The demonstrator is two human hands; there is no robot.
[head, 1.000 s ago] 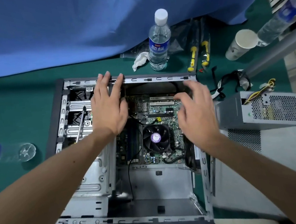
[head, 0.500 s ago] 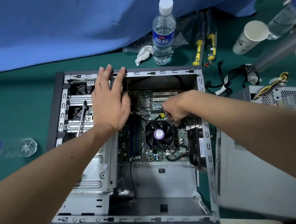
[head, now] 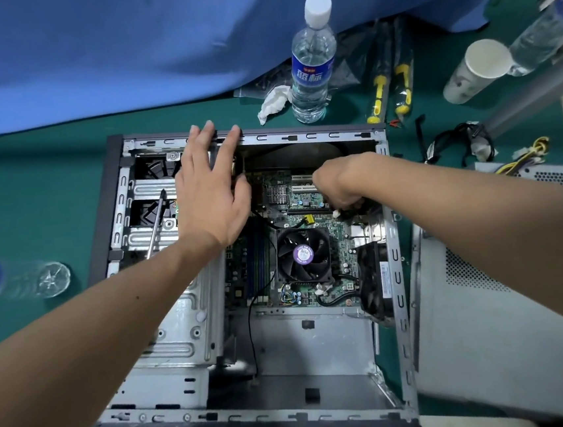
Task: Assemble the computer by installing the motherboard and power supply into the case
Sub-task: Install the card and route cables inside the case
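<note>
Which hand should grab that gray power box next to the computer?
Probably the right hand: the power box sits on that side of the case. The left hand is steadying the far rim.

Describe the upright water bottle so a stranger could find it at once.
Start at the open grey metal computer case on the green mat. Just beyond its far edge stands a clear plastic bottle, next to a crumpled white tissue. Unlike the other bottles, it stands upright, white-capped, with a blue label.

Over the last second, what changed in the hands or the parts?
The right hand went from hovering open above the motherboard down into the case, fingers now curled at something small near the slots. The left hand stayed flat on the far rim. The power supply stays outside.
</note>
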